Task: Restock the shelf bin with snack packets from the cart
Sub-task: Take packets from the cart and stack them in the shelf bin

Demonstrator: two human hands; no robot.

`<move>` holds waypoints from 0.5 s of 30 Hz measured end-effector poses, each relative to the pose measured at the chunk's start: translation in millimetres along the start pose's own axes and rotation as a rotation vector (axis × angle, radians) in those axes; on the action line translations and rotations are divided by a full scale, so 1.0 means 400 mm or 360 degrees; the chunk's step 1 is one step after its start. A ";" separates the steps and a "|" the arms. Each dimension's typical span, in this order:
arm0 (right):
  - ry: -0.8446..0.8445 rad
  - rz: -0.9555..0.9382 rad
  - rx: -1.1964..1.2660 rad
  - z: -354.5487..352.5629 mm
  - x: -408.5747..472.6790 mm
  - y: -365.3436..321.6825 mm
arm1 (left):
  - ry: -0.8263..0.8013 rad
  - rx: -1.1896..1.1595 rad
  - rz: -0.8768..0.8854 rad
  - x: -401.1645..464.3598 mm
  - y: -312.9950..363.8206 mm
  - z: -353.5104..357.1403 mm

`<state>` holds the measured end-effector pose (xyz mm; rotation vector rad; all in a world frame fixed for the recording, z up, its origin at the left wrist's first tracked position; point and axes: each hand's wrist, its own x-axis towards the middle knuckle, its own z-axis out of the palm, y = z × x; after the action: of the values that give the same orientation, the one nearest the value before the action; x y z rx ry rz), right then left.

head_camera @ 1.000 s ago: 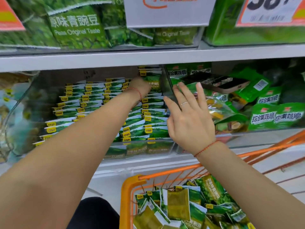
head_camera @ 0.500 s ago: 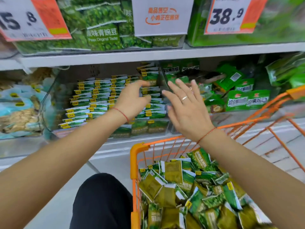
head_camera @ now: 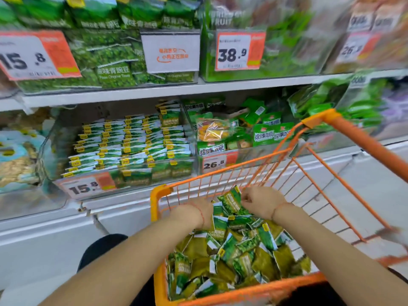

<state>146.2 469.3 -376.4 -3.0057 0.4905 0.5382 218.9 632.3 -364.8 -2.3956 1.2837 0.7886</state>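
An orange wire cart (head_camera: 157,196) stands in front of me, full of loose green snack packets (head_camera: 231,257). Both my hands are down inside it at the far end. My right hand (head_camera: 260,200) pinches the top edge of one green packet (head_camera: 231,200) and holds it upright above the pile. My left hand (head_camera: 197,212) reaches into the packets beside it, its fingers hidden among them. The clear shelf bin (head_camera: 132,142) on the lower shelf holds neat rows of the same green and white packets, with a 15.8 price tag on its front.
To the right of the bin, another clear bin (head_camera: 231,133) holds bigger green bags, tagged 26.8. The upper shelf (head_camera: 154,93) carries large green pea bags and price cards. A bin of pale snacks sits at the far left. White floor lies below.
Both hands have come down from the shelf bin into the cart. My right hand has taken hold of one green packet. The view has tilted down and back.
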 end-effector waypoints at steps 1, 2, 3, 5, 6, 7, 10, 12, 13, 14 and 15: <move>-0.0094 0.0024 0.0033 0.018 0.006 0.006 | -0.0016 0.0001 -0.0030 0.016 0.010 0.016; -0.0172 0.0043 0.0062 0.035 0.013 0.007 | -0.0011 0.0007 -0.0083 0.027 0.014 0.034; -0.0226 0.0069 0.0098 0.050 0.019 0.012 | 0.0025 0.0018 -0.0133 0.040 0.016 0.051; -0.0228 0.0112 0.0184 0.066 0.032 0.015 | 0.0119 0.0051 -0.0177 0.055 0.012 0.076; -0.0185 0.0132 0.0248 0.068 0.040 0.015 | 0.0153 0.0074 -0.0163 0.061 0.008 0.083; -0.0144 0.0159 0.0316 0.069 0.050 0.015 | 0.0178 0.0084 -0.0132 0.069 0.003 0.089; -0.0112 0.0244 0.0480 0.076 0.077 0.006 | 0.0268 -0.0023 0.0002 0.075 -0.006 0.089; -0.0139 0.0256 0.0547 0.095 0.083 0.000 | 0.0321 -0.0236 0.0069 0.077 -0.012 0.086; -0.0139 0.0246 0.0569 0.106 0.083 -0.001 | 0.0355 -0.0336 0.0096 0.079 -0.017 0.085; -0.0127 0.0234 0.0585 0.114 0.081 -0.002 | 0.0397 -0.0417 0.0121 0.077 -0.020 0.082; -0.0116 0.0227 0.0614 0.117 0.080 -0.003 | 0.0439 -0.0496 0.0139 0.077 -0.022 0.081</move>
<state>159.5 465.5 -431.6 -2.5901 0.7155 0.4931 229.7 633.1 -408.9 -2.7919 1.4709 0.7496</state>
